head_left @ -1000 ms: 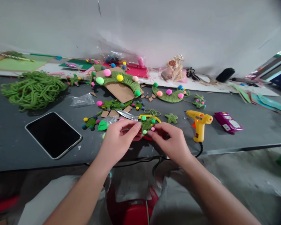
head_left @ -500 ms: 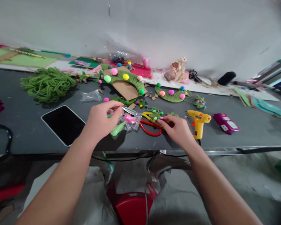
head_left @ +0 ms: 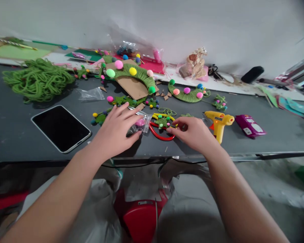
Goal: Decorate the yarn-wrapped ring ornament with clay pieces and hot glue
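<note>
My left hand point(head_left: 119, 131) is open, fingers spread, above small clear plastic bags; pink contents point(head_left: 140, 122) show in one. It partly hides the scissors' blades. The scissors' red handle point(head_left: 164, 137) and yellow inner grip lie between my hands. A small green yarn star point(head_left: 162, 122) with little pompoms rests over those handles. My right hand point(head_left: 194, 132) has thumb and index finger closed at the star's right edge. To its right stands a yellow glue gun point(head_left: 219, 123) with a small orange light.
Green yarn point(head_left: 39, 81) is heaped left, behind a dark-screened tablet point(head_left: 62, 128). Pompom-trimmed yarn wreath pieces point(head_left: 142, 77) and cardboard scraps lie at the back. A purple packet point(head_left: 250, 126) is at right. Black cable hangs along the table's front edge.
My left hand has gone from closed fingers near the scissors' tip to spread fingers over the bags. The star has shifted slightly left, with my right hand still at it. The view has shifted slightly.
</note>
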Available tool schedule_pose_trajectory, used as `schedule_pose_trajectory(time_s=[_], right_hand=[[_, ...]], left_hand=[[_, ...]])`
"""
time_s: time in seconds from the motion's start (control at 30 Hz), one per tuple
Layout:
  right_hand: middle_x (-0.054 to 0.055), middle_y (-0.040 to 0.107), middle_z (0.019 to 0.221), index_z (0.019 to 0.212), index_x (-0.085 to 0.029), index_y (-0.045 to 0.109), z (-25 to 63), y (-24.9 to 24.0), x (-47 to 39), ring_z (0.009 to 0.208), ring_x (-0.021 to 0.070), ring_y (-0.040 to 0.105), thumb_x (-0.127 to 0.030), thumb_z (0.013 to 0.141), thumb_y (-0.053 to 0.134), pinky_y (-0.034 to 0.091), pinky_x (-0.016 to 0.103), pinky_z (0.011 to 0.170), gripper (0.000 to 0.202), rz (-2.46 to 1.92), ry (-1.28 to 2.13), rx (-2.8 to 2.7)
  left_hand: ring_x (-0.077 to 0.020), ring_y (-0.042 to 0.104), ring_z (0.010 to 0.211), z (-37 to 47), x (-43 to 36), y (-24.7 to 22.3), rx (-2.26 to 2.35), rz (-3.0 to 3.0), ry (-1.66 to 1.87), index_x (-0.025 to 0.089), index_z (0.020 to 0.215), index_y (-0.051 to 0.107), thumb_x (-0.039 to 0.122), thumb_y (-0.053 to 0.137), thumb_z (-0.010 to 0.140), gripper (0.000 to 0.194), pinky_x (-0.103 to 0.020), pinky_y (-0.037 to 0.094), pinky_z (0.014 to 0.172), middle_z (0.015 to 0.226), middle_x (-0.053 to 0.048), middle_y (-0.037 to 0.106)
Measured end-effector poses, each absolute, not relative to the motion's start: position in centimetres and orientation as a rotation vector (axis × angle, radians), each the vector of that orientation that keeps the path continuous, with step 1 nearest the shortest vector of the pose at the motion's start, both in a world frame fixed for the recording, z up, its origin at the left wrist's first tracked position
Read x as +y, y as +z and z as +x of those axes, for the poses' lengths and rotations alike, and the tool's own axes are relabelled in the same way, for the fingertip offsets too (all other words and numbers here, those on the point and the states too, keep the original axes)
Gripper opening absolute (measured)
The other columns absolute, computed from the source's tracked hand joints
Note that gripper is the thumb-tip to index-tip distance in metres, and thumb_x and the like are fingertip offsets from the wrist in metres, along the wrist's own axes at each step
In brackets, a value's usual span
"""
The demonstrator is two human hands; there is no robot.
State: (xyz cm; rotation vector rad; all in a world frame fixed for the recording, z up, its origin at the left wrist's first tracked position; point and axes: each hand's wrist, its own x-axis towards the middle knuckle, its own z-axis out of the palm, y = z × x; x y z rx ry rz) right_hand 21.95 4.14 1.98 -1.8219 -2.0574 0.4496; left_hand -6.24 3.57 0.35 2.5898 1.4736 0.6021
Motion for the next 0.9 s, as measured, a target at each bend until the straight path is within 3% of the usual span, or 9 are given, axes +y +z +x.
schedule_pose_trajectory(time_s=[0.2, 0.4, 0.53, 0.7, 0.8, 0.9], right_hand=[[-0.001, 0.067, 0.065, 0.091, -0.024, 0.083, 22.6, 2.9, 3.3, 0.059, 0.0142, 0.054, -0.055, 0.088, 0.077, 0.039, 0.029, 0.056, 0.032, -1.717, 0.504, -1.967], [-0.002, 0.066, 0.063, 0.091, -0.022, 0.083, 21.4, 2.5, 2.7, 0.057, 0.0113, 0.05, -0.042, 0.093, 0.075, 0.038, 0.027, 0.054, 0.022, -1.549, 0.65, -1.957], [-0.001, 0.069, 0.07, 0.088, -0.019, 0.08, 20.5, 2.1, 2.5, 0.059, 0.0095, 0.051, -0.032, 0.096, 0.073, 0.04, 0.025, 0.056, 0.017, -1.404, 0.675, -2.01], [-0.002, 0.073, 0.079, 0.093, -0.018, 0.078, 19.5, 2.2, 1.6, 0.063, 0.0075, 0.056, -0.028, 0.098, 0.07, 0.045, 0.021, 0.064, 0.014, -1.214, 0.801, -2.128], [-0.002, 0.071, 0.077, 0.092, -0.017, 0.078, 19.3, 2.1, 0.9, 0.064, 0.0069, 0.057, -0.028, 0.099, 0.07, 0.044, 0.02, 0.064, 0.014, -1.162, 0.851, -2.139], [-0.003, 0.064, 0.067, 0.078, -0.017, 0.072, 19.4, 1.7, 0.3, 0.06, 0.0064, 0.052, -0.032, 0.099, 0.071, 0.04, 0.02, 0.058, 0.026, -1.178, 0.871, -2.117]], left_hand=[[-0.0444, 0.05, 0.147, -6.4, 4.8, 0.1, 1.525, 2.514, 0.749, 0.018, 0.119, 0.078, 0.033, 0.061, 0.097, 0.032, -0.066, 0.036, 0.125, 0.141, -0.016, 0.071], [-0.0399, 0.064, 0.128, -5.8, 5.5, 0.6, 1.696, 2.355, 0.865, 0.021, 0.098, 0.078, 0.036, 0.063, 0.097, 0.021, -0.057, 0.046, 0.118, 0.12, -0.014, 0.075], [-0.038, 0.06, 0.135, -5.1, 5.3, 1.2, 1.733, 2.385, 0.979, 0.015, 0.108, 0.076, 0.029, 0.061, 0.099, 0.022, -0.057, 0.044, 0.121, 0.127, -0.015, 0.073], [-0.0319, 0.057, 0.142, -4.2, 4.7, 1.5, 1.412, 2.546, 1.125, 0.02, 0.104, 0.074, 0.02, 0.061, 0.099, 0.015, -0.052, 0.045, 0.122, 0.132, -0.009, 0.072], [-0.0372, 0.052, 0.148, -3.9, 4.4, 1.0, 1.267, 2.659, 1.033, 0.023, 0.09, 0.075, 0.019, 0.063, 0.095, 0.013, -0.061, 0.037, 0.126, 0.138, -0.008, 0.072], [-0.0407, 0.044, 0.154, -4.0, 4.1, 0.3, 1.276, 2.679, 0.921, 0.025, 0.09, 0.077, 0.022, 0.061, 0.096, 0.017, -0.07, 0.027, 0.128, 0.148, -0.005, 0.067]])
